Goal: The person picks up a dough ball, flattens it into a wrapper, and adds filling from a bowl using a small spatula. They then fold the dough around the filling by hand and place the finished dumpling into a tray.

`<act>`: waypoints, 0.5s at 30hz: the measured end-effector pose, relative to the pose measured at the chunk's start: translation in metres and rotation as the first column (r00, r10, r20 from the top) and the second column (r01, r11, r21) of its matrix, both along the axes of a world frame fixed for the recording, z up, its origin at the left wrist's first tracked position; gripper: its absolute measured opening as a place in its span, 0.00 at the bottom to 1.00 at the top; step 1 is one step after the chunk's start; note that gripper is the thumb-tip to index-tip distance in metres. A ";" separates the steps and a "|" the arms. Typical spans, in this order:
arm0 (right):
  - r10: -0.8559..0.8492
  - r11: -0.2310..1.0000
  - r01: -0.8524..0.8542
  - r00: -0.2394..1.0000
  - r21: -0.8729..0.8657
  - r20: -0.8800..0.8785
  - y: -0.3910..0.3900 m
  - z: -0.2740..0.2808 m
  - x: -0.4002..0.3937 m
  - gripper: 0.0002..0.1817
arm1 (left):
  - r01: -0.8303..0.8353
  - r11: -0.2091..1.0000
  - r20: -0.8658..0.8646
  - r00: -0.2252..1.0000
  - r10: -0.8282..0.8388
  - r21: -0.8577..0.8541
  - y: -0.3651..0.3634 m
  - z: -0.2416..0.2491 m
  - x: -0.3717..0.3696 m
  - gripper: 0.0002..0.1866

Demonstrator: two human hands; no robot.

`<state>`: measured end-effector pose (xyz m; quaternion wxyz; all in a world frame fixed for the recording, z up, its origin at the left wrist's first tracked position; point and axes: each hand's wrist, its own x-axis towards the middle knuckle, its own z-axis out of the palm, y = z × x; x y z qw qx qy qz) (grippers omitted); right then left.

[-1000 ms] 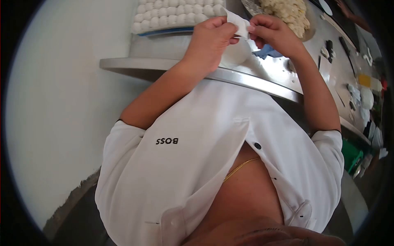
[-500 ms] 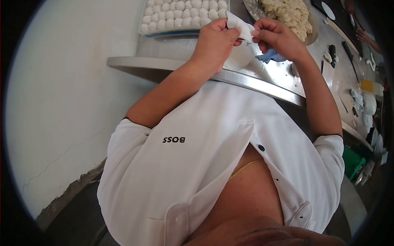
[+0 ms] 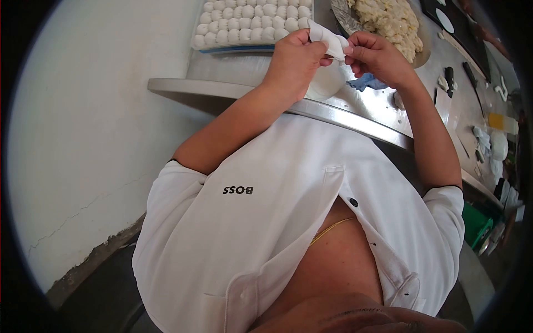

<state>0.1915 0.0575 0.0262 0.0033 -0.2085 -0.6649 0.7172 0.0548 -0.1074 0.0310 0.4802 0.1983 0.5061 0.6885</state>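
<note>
Thumb and fingers of my left hand [image 3: 297,64] pinch the left side of a thin white dough wrapper [image 3: 331,42], which is partly folded. My right hand [image 3: 378,58] grips the wrapper's right edge between thumb and fingertips. Both hands are raised over the near edge of the steel table. Whether anything lies inside the fold is hidden. Beyond my left hand is a tray [image 3: 233,49] with rows of white, rounded dough dumplings [image 3: 244,23]. Past my right hand, a pale yellow, lumpy filling [image 3: 391,25] is heaped in a metal bowl [image 3: 343,18].
Below the hands, a whitish round dish [image 3: 325,84] and a blue cloth [image 3: 366,82] lie on the steel table [image 3: 227,67]. To the right are a black-handled knife [image 3: 449,77], a dark board [image 3: 466,41] and a yellow container [image 3: 502,122]. A wall [image 3: 94,111] stands at left.
The wrapper has been turned slightly and its lower edge shows more between my fingers. Both hands keep their pinch. The view has shifted a little. Another person's hand at far right has moved.
</note>
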 end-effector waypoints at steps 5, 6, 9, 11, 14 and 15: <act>-0.020 1.000 0.020 0.999 0.016 0.031 0.001 0.000 0.000 0.11 | 0.003 1.000 0.029 1.000 -0.002 -0.025 0.001 -0.003 -0.001 0.09; -0.020 1.000 0.020 0.999 0.016 0.032 0.002 0.000 0.000 0.11 | 0.004 1.000 0.024 1.000 -0.003 -0.029 0.001 -0.003 0.000 0.09; -0.063 0.998 0.064 0.997 -0.024 0.046 0.002 0.000 0.000 0.12 | 0.007 0.999 0.024 1.000 -0.006 -0.034 0.001 -0.003 0.000 0.10; -0.057 0.994 0.062 0.997 -0.088 0.058 -0.001 0.005 -0.002 0.11 | 0.006 1.000 0.047 0.999 -0.005 -0.016 0.000 -0.002 -0.001 0.10; -0.011 0.998 0.011 1.000 -0.055 0.007 0.001 -0.001 0.000 0.11 | 0.003 1.000 0.091 0.996 -0.005 0.015 0.000 0.001 0.000 0.11; -0.011 0.998 0.012 1.000 -0.057 0.007 0.002 0.000 0.000 0.11 | 0.001 1.000 0.112 0.994 -0.004 0.027 0.000 0.001 0.001 0.11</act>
